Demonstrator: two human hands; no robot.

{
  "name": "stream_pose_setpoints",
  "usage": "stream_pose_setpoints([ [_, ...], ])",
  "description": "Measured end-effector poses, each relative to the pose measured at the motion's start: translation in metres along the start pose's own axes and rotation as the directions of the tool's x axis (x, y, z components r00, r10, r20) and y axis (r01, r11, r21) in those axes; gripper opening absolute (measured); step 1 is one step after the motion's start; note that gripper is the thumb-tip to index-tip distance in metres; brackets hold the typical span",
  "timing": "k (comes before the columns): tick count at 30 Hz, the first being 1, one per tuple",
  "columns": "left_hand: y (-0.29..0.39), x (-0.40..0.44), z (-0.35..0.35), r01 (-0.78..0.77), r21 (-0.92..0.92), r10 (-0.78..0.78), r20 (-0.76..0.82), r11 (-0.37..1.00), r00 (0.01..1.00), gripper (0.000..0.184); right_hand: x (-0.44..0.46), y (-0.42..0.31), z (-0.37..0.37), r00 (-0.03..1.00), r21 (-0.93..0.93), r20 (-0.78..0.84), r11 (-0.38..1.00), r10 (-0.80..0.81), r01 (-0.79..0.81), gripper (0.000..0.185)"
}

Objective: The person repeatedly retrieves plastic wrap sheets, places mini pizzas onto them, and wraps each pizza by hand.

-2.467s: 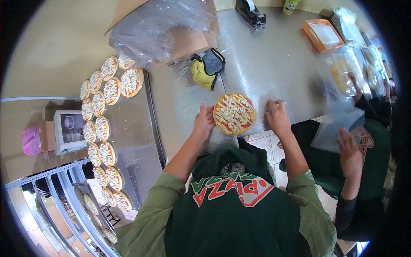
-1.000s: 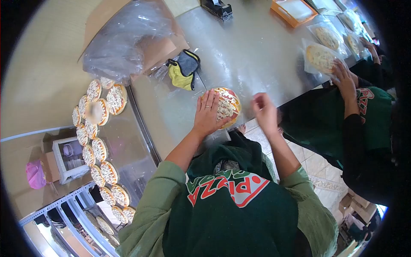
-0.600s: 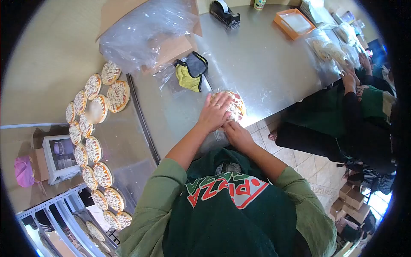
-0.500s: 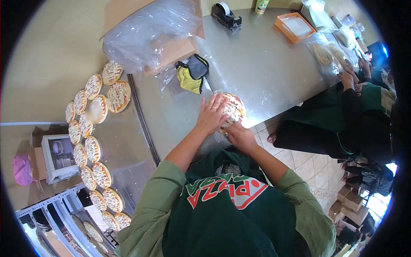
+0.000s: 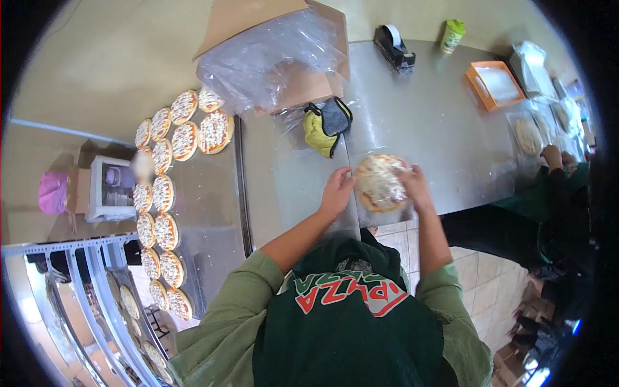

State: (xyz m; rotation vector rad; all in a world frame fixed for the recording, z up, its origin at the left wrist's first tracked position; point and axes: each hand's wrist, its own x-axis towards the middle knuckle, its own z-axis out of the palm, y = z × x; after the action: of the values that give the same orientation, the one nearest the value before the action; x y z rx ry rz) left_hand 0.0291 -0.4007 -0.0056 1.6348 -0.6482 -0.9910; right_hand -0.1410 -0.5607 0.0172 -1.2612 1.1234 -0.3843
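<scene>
A small cheese-topped pizza [image 5: 379, 184] is in front of me at the near side of the metal table. Its surface shines, as if under clear plastic, but I cannot tell for certain. My right hand [image 5: 417, 188], a little blurred, grips the pizza's right edge with its fingers over the top. On the other side, my left hand [image 5: 336, 193] is at the left edge, fingers extended and somewhat apart, close to the rim. Whether they touch it is unclear. Beyond the left hand lies a yellow and grey cloth item [image 5: 325, 126] with black trim.
Several topped pizzas [image 5: 166, 231] stand in rows on the left table. At the back are a plastic-lined cardboard box [image 5: 277, 64], tape dispenser [image 5: 394, 50], green cup [image 5: 452, 36] and orange tray [image 5: 495, 85]. Another person's hand [image 5: 552, 157] is by bagged pizzas [image 5: 529, 133] at right.
My left hand has come off the pizza's top to its left side. My right hand has moved from the near edge up to the right edge. The view has shifted.
</scene>
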Motion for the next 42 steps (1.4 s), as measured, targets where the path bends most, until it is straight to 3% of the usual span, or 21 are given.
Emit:
stream_pose_setpoints([
  [3, 0.027, 0.027, -0.029, -0.046, 0.489, 0.314, -0.482, 0.871, 0.818, 0.065, 0.033, 0.012, -0.081, 0.99, -0.073, -0.14, 0.997, 0.008, -0.018, 0.062],
  [4, 0.032, 0.04, -0.048, 0.083, 0.38, 0.211, -0.668, 0.921, 0.714, 0.069, 0.045, 0.02, -0.109, 0.972, -0.053, -0.234, 0.998, -0.029, 0.017, 0.061],
  [5, 0.037, 0.052, -0.07, 0.189, 0.243, 0.094, -0.814, 0.951, 0.573, 0.072, 0.045, 0.007, -0.13, 0.96, -0.205, -0.272, 0.979, -0.061, 0.004, 0.058],
  [6, 0.037, 0.064, -0.093, 0.281, 0.205, 0.027, -0.848, 0.938, 0.529, 0.073, 0.045, -0.006, -0.151, 0.946, -0.351, -0.307, 0.936, -0.099, -0.016, 0.055],
  [7, 0.038, 0.074, -0.113, 0.369, 0.161, -0.039, -0.877, 0.915, 0.479, 0.073, 0.068, 0.015, -0.18, 0.877, -0.518, -0.388, 0.854, -0.282, 0.046, 0.051],
  [8, 0.042, 0.082, -0.126, 0.402, 0.208, -0.031, -0.857, 0.892, 0.514, 0.073, 0.089, 0.036, -0.201, 0.776, -0.671, -0.426, 0.738, -0.466, 0.074, 0.047],
  [11, 0.037, 0.112, -0.163, 0.39, 0.34, -0.009, -0.744, 0.856, 0.668, 0.067, 0.051, -0.065, -0.113, 0.567, -0.898, -0.322, 0.434, -0.758, 0.071, 0.045],
  [13, -0.003, 0.14, -0.19, 0.246, 0.395, 0.036, -0.586, 0.885, 0.81, 0.058, 0.063, -0.078, -0.034, 0.558, -0.805, 0.005, 0.328, -0.83, 0.495, 0.046],
  [14, 0.0, 0.14, -0.188, 0.195, 0.388, 0.06, -0.555, 0.901, 0.829, 0.05, 0.044, -0.1, 0.021, 0.64, -0.744, 0.164, 0.332, -0.75, 0.58, 0.046],
  [15, 0.009, 0.133, -0.181, 0.144, 0.379, 0.085, -0.526, 0.914, 0.846, 0.042, 0.054, -0.09, 0.07, 0.588, -0.712, 0.309, 0.229, -0.747, 0.664, 0.045],
  [16, 0.016, 0.125, -0.175, 0.094, 0.369, 0.111, -0.497, 0.925, 0.86, 0.034, 0.043, -0.099, 0.112, 0.551, -0.545, 0.464, 0.267, -0.693, 0.795, 0.043],
  [17, 0.02, 0.117, -0.172, 0.054, 0.204, 0.061, -0.518, 0.978, 0.853, 0.028, 0.05, -0.088, 0.147, 0.464, -0.437, 0.549, 0.234, -0.695, 0.868, 0.044],
  [19, 0.021, 0.097, -0.174, -0.029, -0.137, -0.05, -0.536, 0.99, 0.843, 0.018, 0.061, -0.074, 0.188, 0.601, -0.6, 0.574, 0.214, -0.556, 0.771, 0.05],
  [22, 0.019, 0.05, -0.208, -0.065, -0.328, -0.136, -0.554, 0.943, 0.822, 0.014, 0.082, -0.06, 0.202, 0.723, -0.738, 0.55, 0.162, -0.418, 0.655, 0.057],
  [31, 0.084, -0.089, -0.254, -0.255, -0.578, -0.21, -0.616, 0.775, 0.759, 0.013, 0.108, -0.114, 0.203, 0.897, -0.895, 0.439, 0.064, -0.045, 0.441, 0.05],
  [32, 0.087, -0.096, -0.249, -0.277, -0.605, -0.203, -0.603, 0.746, 0.772, 0.013, 0.105, -0.12, 0.207, 0.901, -0.902, 0.431, -0.052, -0.052, 0.428, 0.047],
  [34, 0.092, -0.105, -0.234, -0.311, -0.659, -0.186, -0.571, 0.685, 0.799, 0.013, 0.047, -0.153, 0.213, 0.756, -0.715, 0.607, 0.246, -0.245, 0.654, 0.044],
  [36, 0.097, -0.105, -0.21, -0.304, -0.719, -0.18, -0.512, 0.626, 0.84, 0.009, -0.022, -0.16, 0.224, 0.614, -0.281, 0.701, 0.651, -0.363, 0.705, 0.037],
  [38, 0.107, -0.104, -0.18, -0.284, -0.752, -0.156, -0.455, 0.595, 0.877, 0.008, -0.084, -0.162, 0.231, 0.519, -0.096, 0.706, 0.66, -0.482, 0.745, 0.036],
  [40, 0.121, -0.1, -0.148, -0.267, -0.759, -0.112, -0.406, 0.594, 0.907, 0.011, -0.102, -0.141, 0.237, 0.476, -0.188, 0.639, 0.477, -0.604, 0.859, 0.037],
  [42, 0.126, -0.095, -0.124, -0.239, -0.699, -0.073, -0.386, 0.674, 0.92, 0.013, -0.101, -0.138, 0.222, 0.535, -0.204, 0.613, 0.537, -0.582, 0.819, 0.035],
])
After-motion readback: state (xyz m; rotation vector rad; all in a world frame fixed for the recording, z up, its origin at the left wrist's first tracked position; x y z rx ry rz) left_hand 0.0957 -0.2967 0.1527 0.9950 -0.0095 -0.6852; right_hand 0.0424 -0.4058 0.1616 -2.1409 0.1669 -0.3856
